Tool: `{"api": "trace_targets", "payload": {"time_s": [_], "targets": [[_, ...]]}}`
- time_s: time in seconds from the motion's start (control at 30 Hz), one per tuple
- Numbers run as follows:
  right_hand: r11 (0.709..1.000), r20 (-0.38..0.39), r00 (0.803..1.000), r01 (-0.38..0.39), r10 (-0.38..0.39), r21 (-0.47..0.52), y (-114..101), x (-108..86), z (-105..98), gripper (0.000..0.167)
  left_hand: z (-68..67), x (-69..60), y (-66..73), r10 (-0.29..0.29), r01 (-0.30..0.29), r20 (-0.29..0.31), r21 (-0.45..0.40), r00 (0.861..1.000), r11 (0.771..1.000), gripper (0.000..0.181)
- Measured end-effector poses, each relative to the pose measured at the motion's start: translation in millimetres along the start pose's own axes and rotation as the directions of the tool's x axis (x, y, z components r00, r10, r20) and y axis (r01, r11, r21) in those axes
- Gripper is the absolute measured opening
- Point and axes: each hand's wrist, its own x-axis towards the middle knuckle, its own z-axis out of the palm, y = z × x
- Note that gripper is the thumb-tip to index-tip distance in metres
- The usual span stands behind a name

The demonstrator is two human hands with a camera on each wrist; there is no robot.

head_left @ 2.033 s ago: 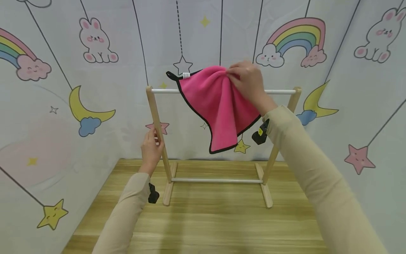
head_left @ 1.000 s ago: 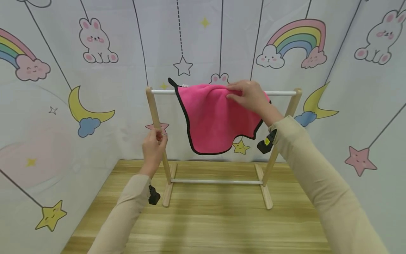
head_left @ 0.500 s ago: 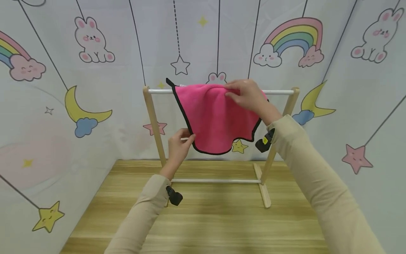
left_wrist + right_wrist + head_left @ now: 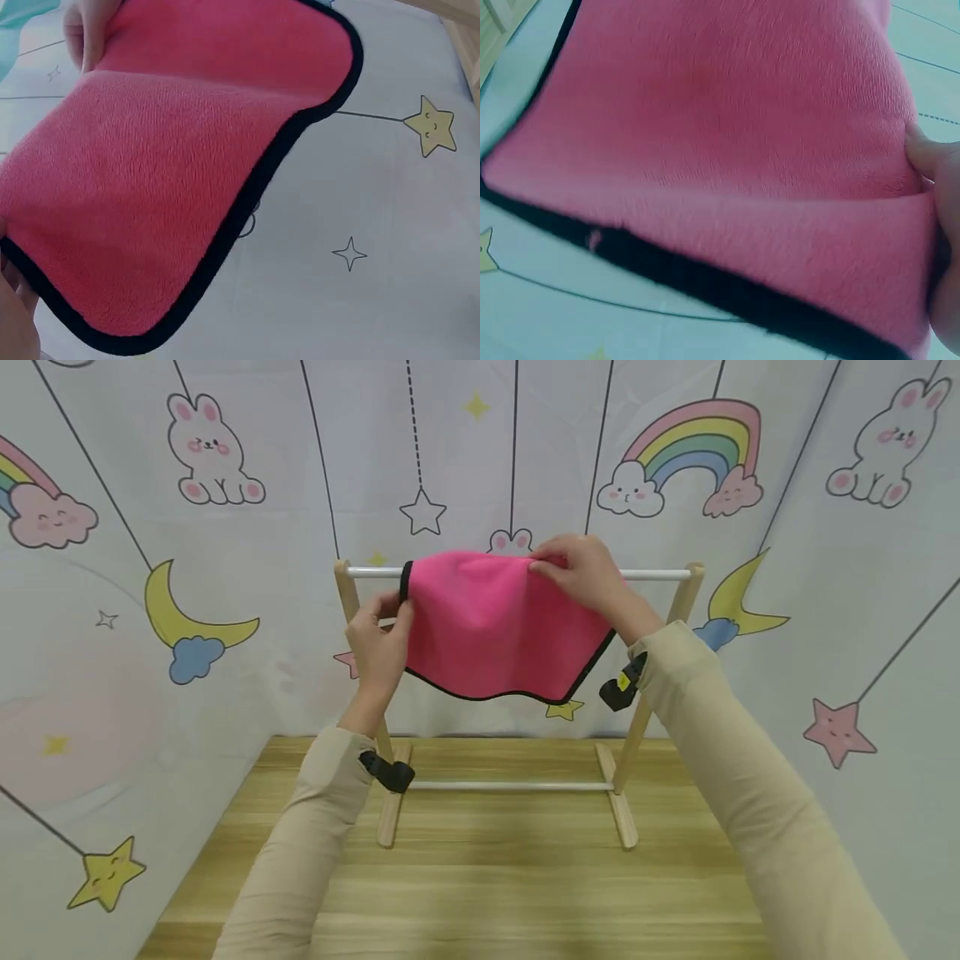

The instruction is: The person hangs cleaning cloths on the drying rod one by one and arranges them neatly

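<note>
"Two hands on the pink cloth (image 4: 480,635). Finger state?"

"Left hand (image 4: 377,643): pinching the cloth's left edge. Right hand (image 4: 588,575): pinching its top, right of middle."

"Location and hazards?"

"At the upper rail (image 4: 660,575) of the wooden rack (image 4: 347,592), along its middle stretch; far-side drape hidden. Uneven pulling could skew it. Too little weight on the far side could let it slide off, near side, once released."

"Orientation?"

"Long axis left to right, roughly along the rail; lower hem (image 4: 472,698) points down."

A nursery-like corner, with cartoon rabbits (image 4: 216,458) and rainbows (image 4: 697,431) on pale walls (image 4: 292,652).
</note>
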Motion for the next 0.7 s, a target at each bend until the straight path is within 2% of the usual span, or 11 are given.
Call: {"api": "trace_targets", "payload": {"time_s": [0.07, 0.13, 0.17, 0.2, 0.33, 0.5, 0.63, 0.7], "targets": [[1.000, 0.030, 0.999, -0.010, 0.010, -0.019, 1.1, -0.6, -2.0, 0.027, -2.2, 9.1, -0.5, -0.024, 0.024, -0.032, 0.001, 0.999, 1.000, 0.016], [0.999, 0.041, 0.999, -0.002, 0.004, -0.040, 4.0, -3.4, -3.8, 0.029, -4.4, 13.4, -2.6, -0.060, 0.061, -0.039, 0.026, 0.997, 0.998, 0.018], [0.999, 0.039, 0.999, 0.008, -0.006, -0.046, 5.9, -5.3, -4.9, 0.029, -4.7, 14.8, -8.5, -0.067, 0.068, -0.037, 0.033, 0.997, 0.997, 0.018], [0.999, 0.031, 0.999, 0.016, -0.015, -0.049, 8.1, -7.4, -6.0, 0.030, -4.8, 15.5, -15.8, -0.073, 0.074, -0.032, 0.041, 0.997, 0.996, 0.018], [0.997, -0.026, 0.999, 0.042, -0.044, -0.072, 19.0, -15.8, -12.4, 0.031, -7.9, 11.8, -19.6, -0.084, 0.083, 0.005, 0.070, 0.996, 0.994, 0.020], [0.995, -0.060, 0.997, 0.039, -0.044, -0.088, 29.4, -25.5, -20.9, 0.026, -10.8, 10.5, -24.4, -0.077, 0.076, 0.009, 0.088, 0.997, 0.993, 0.019], [0.989, -0.123, 0.987, 0.088, -0.102, -0.116, 28.7, -23.4, -25.8, 0.020, -10.4, 10.5, -24.0, -0.082, 0.080, 0.027, 0.080, 0.996, 0.994, 0.019], [0.987, -0.174, 0.979, 0.084, -0.106, -0.134, 25.1, -18.1, -27.9, 0.020, -9.1, 11.0, -22.6, -0.080, 0.078, 0.029, 0.069, 0.996, 0.995, 0.020]]}}
